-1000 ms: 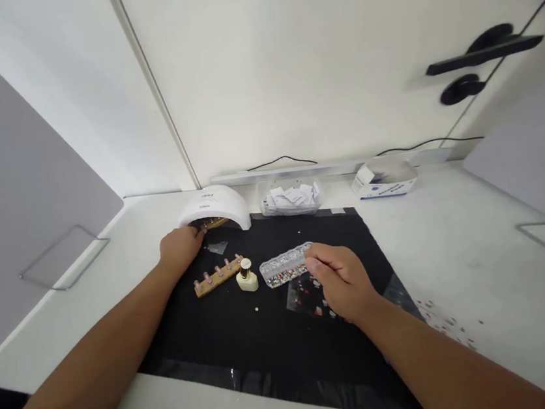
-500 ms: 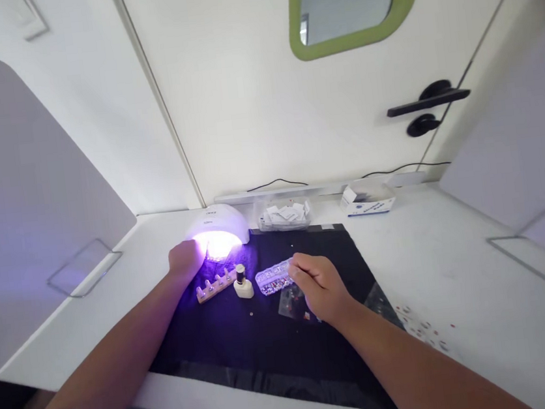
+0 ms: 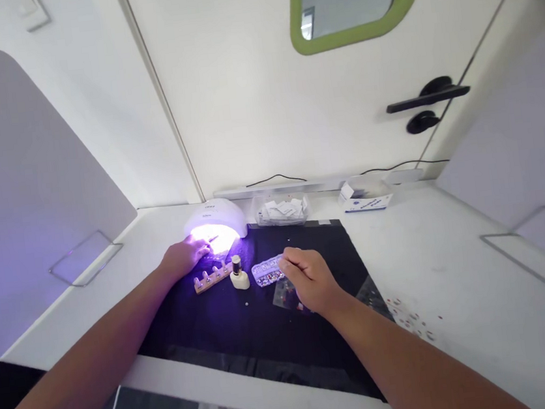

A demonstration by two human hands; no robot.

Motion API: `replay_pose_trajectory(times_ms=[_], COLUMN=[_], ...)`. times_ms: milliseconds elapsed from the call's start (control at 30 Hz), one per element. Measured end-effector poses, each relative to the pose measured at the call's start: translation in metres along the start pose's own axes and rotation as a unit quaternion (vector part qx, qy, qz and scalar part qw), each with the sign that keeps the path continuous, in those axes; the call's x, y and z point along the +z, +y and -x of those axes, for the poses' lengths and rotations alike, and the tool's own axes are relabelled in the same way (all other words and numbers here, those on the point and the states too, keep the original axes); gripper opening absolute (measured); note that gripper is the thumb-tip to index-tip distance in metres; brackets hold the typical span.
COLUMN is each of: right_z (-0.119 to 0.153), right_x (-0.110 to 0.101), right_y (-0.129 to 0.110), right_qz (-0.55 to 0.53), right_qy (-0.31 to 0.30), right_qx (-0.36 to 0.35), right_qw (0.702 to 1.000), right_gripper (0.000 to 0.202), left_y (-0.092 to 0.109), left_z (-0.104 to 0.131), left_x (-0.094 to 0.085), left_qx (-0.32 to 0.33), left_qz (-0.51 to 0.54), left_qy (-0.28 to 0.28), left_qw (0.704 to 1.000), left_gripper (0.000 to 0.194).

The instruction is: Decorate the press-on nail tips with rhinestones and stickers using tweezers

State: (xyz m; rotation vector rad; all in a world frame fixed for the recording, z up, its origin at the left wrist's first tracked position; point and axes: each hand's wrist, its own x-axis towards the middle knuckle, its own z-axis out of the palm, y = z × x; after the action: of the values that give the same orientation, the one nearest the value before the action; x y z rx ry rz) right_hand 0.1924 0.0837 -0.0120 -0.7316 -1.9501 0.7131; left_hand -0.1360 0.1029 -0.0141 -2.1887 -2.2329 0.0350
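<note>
My left hand (image 3: 183,256) is at the mouth of the lit white nail lamp (image 3: 220,212). Its fingers look pinched together, with a small slim piece at their tips blurred by the glare. My right hand (image 3: 309,280) is closed over the right end of a clear rhinestone case (image 3: 266,272); whatever its fingers hold is hidden. Between the hands stands a cream polish bottle (image 3: 240,280) with a dark and gold cap. Left of it, a wooden nail stand (image 3: 212,279) carries several nail tips. A clear packet (image 3: 286,297) lies below my right hand.
A black mat (image 3: 268,343) covers the middle of the white table. Behind it are a clear tub of white packets (image 3: 282,211) and an opened box (image 3: 365,198). Loose small gems (image 3: 414,321) are scattered at the right. Wire bookends (image 3: 86,258) stand at both sides.
My left hand has turned at the lamp opening, and its fingers show more against the light. My right hand stays closed at the case. The whole view has shifted slightly.
</note>
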Motion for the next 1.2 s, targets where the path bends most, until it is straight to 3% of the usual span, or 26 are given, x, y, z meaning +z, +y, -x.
replay_pose_trajectory(times_ms=[233, 433, 1200], right_z=[0.000, -0.001, -0.003], right_x=[-0.001, -0.001, 0.004], right_y=[0.002, 0.003, 0.005], right_qz=[0.012, 0.016, 0.002], right_qy=[0.002, -0.002, -0.001], right_qx=[0.020, 0.033, 0.039], right_qw=[1.000, 0.999, 0.999], right_gripper=[0.037, 0.037, 0.036], left_y=[-0.011, 0.000, 0.007], left_z=[0.006, -0.002, -0.005], left_x=[0.003, 0.007, 0.021], left_qx=[0.094, 0.112, 0.072], left_qz=[0.023, -0.002, -0.018], left_qy=[0.021, 0.042, 0.108], left_qw=[0.995, 0.993, 0.991], left_gripper=[0.031, 0.032, 0.039])
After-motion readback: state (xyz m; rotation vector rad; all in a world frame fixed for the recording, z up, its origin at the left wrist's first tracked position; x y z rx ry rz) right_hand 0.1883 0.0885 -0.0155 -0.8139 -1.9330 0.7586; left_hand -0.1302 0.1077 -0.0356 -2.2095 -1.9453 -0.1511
